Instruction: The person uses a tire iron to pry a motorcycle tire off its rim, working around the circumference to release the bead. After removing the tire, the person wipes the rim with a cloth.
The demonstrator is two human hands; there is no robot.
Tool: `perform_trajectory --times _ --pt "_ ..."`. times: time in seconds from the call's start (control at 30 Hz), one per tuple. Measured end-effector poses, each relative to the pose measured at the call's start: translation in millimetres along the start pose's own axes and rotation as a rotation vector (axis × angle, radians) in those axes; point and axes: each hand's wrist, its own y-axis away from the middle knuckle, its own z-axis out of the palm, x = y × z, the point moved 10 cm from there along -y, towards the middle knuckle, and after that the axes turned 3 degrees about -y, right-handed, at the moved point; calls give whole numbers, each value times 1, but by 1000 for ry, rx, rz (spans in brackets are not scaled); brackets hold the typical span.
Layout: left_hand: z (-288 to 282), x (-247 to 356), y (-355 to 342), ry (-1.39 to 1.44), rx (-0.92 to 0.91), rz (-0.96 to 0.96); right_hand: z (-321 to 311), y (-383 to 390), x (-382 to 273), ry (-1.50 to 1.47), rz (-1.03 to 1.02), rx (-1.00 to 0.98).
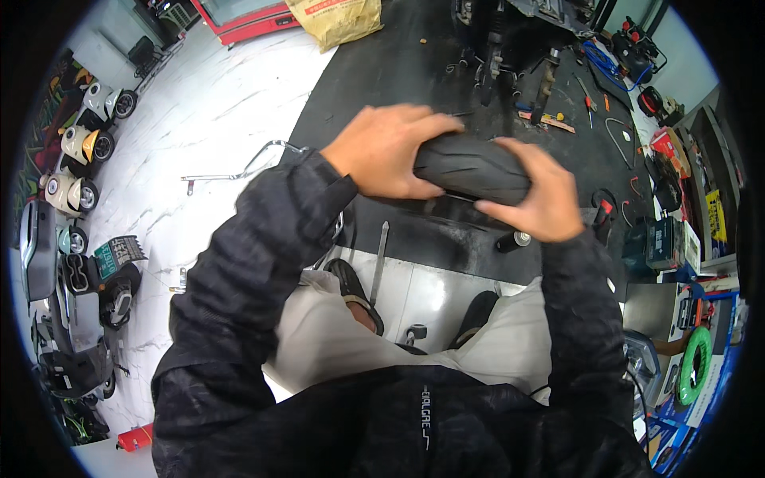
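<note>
A black treaded scooter tyre [473, 167] is held up in front of me, its tread facing me, tipped slightly down toward the right. My left hand [381, 150] clasps its left end, with the thumb below and the fingers over the top. At the other end, my right hand [548, 191] is closed round it in the same way. Just below the right hand stands a dark spray can [514, 241] on the black mat [351, 107]. The tyre's underside and any rim inside it are mostly hidden.
A flat metal bar [382, 253] lies by my left foot, and a bent chrome tube [255, 165] rests to the left. Beyond the tyre stands a partly stripped vehicle [498, 48]. Tools, including a red-handled one [590, 103], lie right; parked scooters [73, 193] line the left.
</note>
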Motion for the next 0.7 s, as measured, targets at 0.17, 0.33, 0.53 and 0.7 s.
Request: perform_trajectory --times 0.17,0.33,0.53,0.7 --pt "-50 35 1 5 240 149 -69 10 -15 -88 -15 97" --pt "79 -16 21 106 -173 -142 53 26 56 -56 333 -282" --pt "131 -70 62 397 -60 -220 103 68 112 -162 276 -249" --pt "188 -118 116 371 -421 -500 134 77 158 -167 472 -393"
